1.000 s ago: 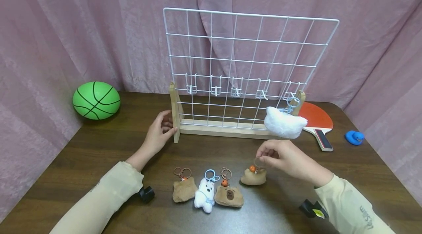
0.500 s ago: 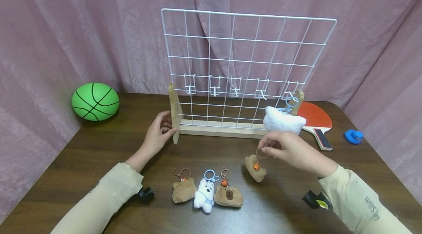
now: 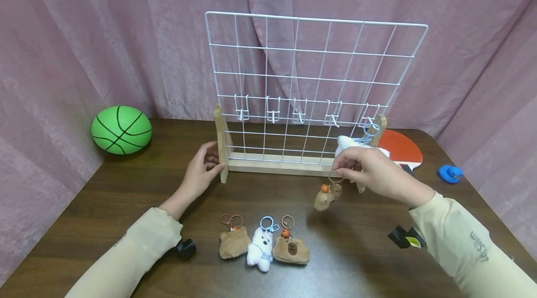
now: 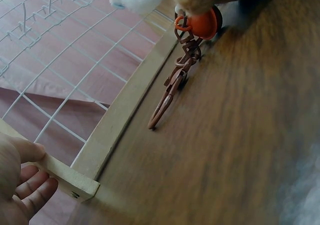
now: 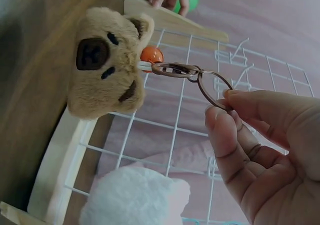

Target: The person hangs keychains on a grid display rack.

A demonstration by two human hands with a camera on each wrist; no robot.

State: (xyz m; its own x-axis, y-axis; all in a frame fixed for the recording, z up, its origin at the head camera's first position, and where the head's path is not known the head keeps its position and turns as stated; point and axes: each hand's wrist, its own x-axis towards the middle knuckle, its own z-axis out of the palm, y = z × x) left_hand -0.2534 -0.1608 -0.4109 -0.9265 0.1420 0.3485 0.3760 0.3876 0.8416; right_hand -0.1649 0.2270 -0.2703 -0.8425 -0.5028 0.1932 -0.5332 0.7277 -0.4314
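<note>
My right hand (image 3: 367, 169) pinches the ring of a brown plush keychain (image 3: 327, 197) between thumb and fingertips. In the right wrist view the plush shows an animal face (image 5: 105, 65), and an orange bell (image 5: 151, 56) hangs by its clasp. The keychain dangles above the table, in front of a white wire grid rack (image 3: 306, 79) on a wooden base. At the rack's left end, my left hand (image 3: 201, 167) holds the wooden side post (image 3: 222, 144), thumb against it. A white plush keychain (image 5: 135, 197) hangs by a blue ring from the rack's rightmost hook, partly behind my right hand.
Two brown plush keychains and a white bear keychain (image 3: 261, 246) lie in a row near the front. Several white hooks (image 3: 299, 116) line the grid. A green ball (image 3: 121, 130) stands left; a red paddle (image 3: 400, 146) and blue rubber duck (image 3: 450, 174) lie right.
My right hand has lifted the brown plush keychain off the table and moved it up towards the rack, the plush turning as it hangs. My left hand stays on the post.
</note>
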